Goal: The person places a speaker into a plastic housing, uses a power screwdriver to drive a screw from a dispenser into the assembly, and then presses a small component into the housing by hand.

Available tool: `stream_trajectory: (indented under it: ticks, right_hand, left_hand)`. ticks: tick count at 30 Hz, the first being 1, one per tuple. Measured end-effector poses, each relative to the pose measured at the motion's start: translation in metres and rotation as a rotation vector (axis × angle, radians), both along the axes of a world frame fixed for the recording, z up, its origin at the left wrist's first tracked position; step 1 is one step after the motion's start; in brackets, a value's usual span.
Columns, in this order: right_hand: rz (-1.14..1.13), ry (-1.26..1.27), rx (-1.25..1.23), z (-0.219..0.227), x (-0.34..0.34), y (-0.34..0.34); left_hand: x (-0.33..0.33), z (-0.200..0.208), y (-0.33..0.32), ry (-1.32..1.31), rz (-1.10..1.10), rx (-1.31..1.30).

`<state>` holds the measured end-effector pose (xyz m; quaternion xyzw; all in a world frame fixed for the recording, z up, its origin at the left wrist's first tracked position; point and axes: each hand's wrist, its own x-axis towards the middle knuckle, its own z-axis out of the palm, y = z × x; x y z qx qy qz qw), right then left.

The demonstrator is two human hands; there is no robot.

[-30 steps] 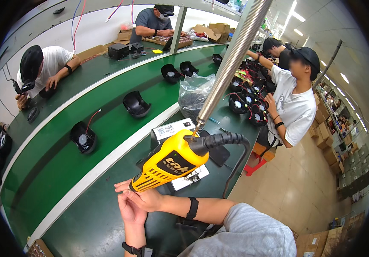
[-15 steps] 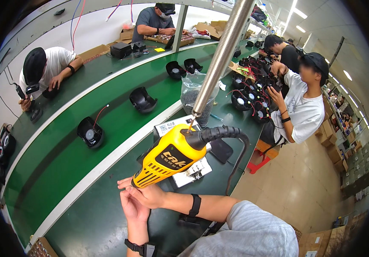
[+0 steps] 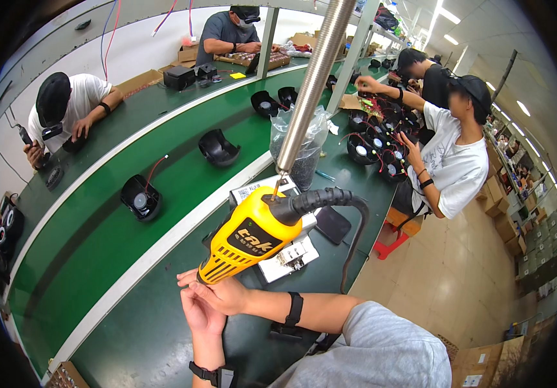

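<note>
A yellow and black electric screwdriver (image 3: 243,242) hangs tilted from a coiled metal spring (image 3: 317,71). My right hand (image 3: 232,296) is closed around its lower nose, fingers passing behind the tool. Pressed against the right hand from below, my left hand (image 3: 202,315) has its fingers bent together; what they hold, if anything, is hidden. The tool's tip and any workpiece under it cannot be seen. Behind the screwdriver lie a white box with a printed label (image 3: 252,189) and a white block with small metal parts (image 3: 289,258).
A green conveyor (image 3: 91,258) carries black speaker housings (image 3: 141,197). A clear bag of dark small parts (image 3: 301,152) stands beyond the tool, near a black flat object (image 3: 333,225). The tool's black cable (image 3: 358,239) loops right. Co-workers sit opposite and at right beside piled housings (image 3: 375,145).
The screwdriver's upper end and spring have swung slightly left; my hands stay put. Housings on the conveyor have shifted slightly away to the right. The co-worker at right has stretched out an arm.
</note>
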<state>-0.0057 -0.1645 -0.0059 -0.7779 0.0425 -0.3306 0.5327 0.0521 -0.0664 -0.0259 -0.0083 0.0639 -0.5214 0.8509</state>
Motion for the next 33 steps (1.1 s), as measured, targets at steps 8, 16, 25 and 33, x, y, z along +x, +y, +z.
stream_trajectory:
  ticks: [8,16,25,33]
  right_hand:
    - [-0.002,-0.023,-0.037,-0.002,-0.001,0.0]
    - [-0.015,0.012,-0.005,0.003,-0.003,0.0]
    - [-0.001,-0.024,0.007,-0.005,0.002,0.003]
    - [-0.015,-0.047,-0.04,-0.005,0.0,0.002]
  left_hand:
    - [-0.007,0.023,-0.008,0.523,-0.137,-0.346]
    - [-0.009,0.035,-0.008,0.189,0.033,0.106]
    - [-0.001,-0.021,-0.004,-0.248,0.123,0.083]
    - [0.007,-0.034,0.0,-0.335,0.018,0.167]
